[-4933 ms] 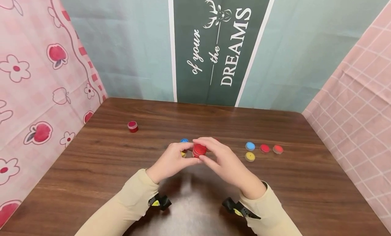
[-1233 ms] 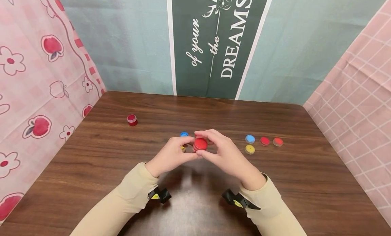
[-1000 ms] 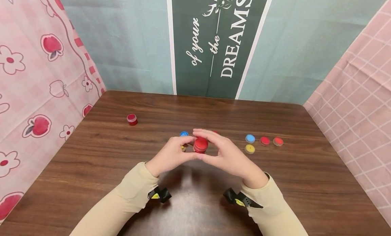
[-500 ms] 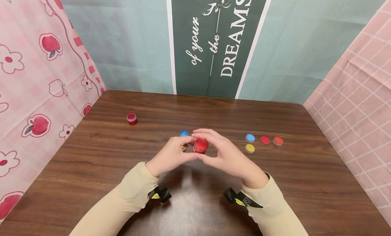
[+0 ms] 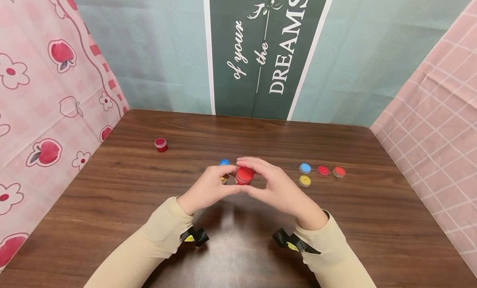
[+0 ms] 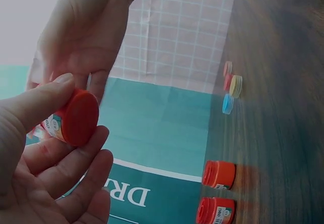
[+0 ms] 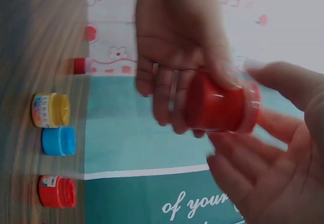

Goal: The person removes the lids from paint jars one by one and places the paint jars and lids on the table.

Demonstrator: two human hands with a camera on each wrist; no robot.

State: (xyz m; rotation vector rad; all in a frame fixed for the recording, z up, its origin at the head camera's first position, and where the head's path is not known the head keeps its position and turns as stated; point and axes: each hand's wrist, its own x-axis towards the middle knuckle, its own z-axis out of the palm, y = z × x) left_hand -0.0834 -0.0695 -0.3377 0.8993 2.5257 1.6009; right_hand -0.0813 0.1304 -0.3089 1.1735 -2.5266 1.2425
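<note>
In the head view, a small red paint jar (image 5: pixel 244 176) is held up over the table between both hands. My left hand (image 5: pixel 208 186) grips its red body, thumb on one side and fingers on the other. My right hand (image 5: pixel 277 190) has its thumb and fingers round the lid end; the clear-rimmed lid (image 7: pixel 251 107) shows on the jar in the right wrist view, where that hand is blurred. Behind the left hand stand an uncapped blue jar (image 5: pixel 224 163) and a yellow jar (image 7: pixel 50 110), partly hidden in the head view.
Right of the hands lie a blue lid (image 5: pixel 305 168), a yellow lid (image 5: pixel 304 181), a red lid (image 5: pixel 323 171) and an orange-red lid (image 5: pixel 339 172). A dark red capped jar (image 5: pixel 161 145) stands at the back left. More red jars (image 6: pixel 216 211) stand behind the right hand.
The right hand's fingers have shifted back and forth round the lid while the left hand keeps its grip on the jar. The head view has tipped slightly downward since the oldest frame.
</note>
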